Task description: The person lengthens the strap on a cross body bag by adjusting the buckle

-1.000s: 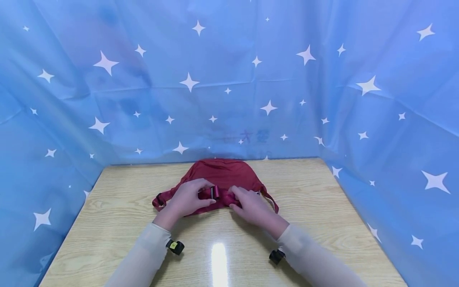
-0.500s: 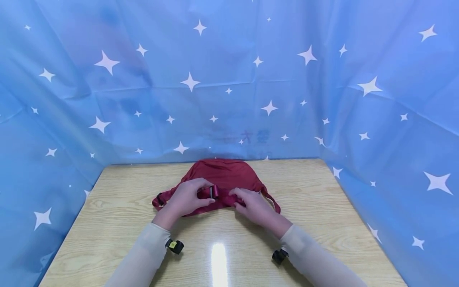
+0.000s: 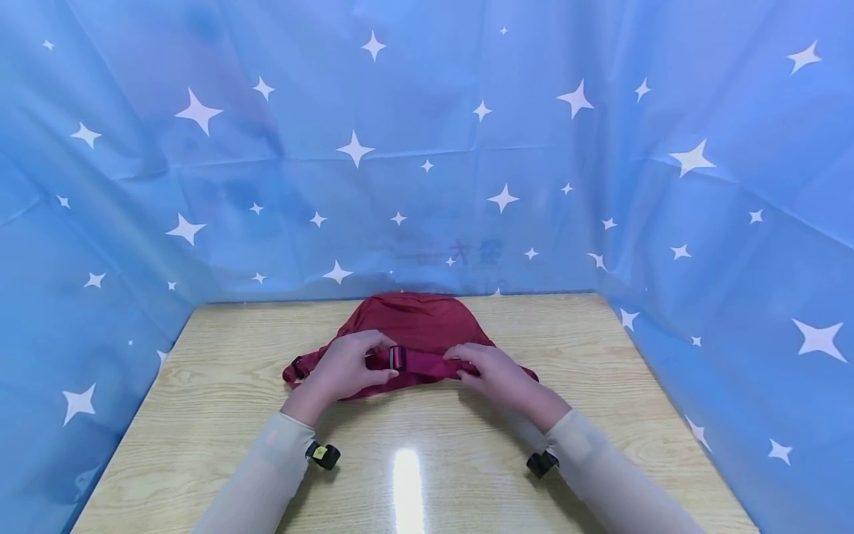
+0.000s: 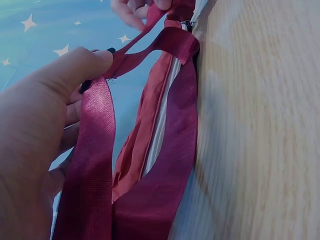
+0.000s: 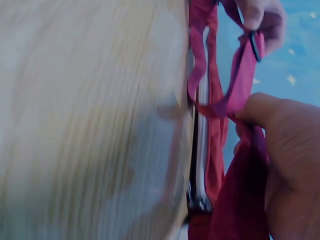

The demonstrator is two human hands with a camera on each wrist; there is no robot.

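- first, nearest: two pale sleeves, left (image 3: 256, 475) and right (image 3: 614, 475), with a black wrist camera at each cuff; the right cuff has shifted outward, the left stands almost where it was.
- left hand (image 3: 343, 368): one, thumb and fingers closed about the black slider buckle (image 3: 397, 358); position all but unchanged.
- right hand (image 3: 490, 374): one, pinching the strap between thumb and fingers; moved rightward, away from the left hand, over the last second.
- strap (image 3: 427, 363): crimson webbing, spanning the gap between the hands; bunched a second ago, now a longer, flatter run. judged from this, slack is being drawn along the strap while the buckle is held, so its length is probably being adjusted; how much has passed through cannot be told.
- bag (image 3: 407, 322): dark red, lying just behind the hands at the table's far edge, hardly shifted; zip (image 5: 202, 150) along its near side.
- tabletop (image 3: 200, 378): light wood grain.
- farthest, curtain (image 3: 427, 96): blue, white stars.
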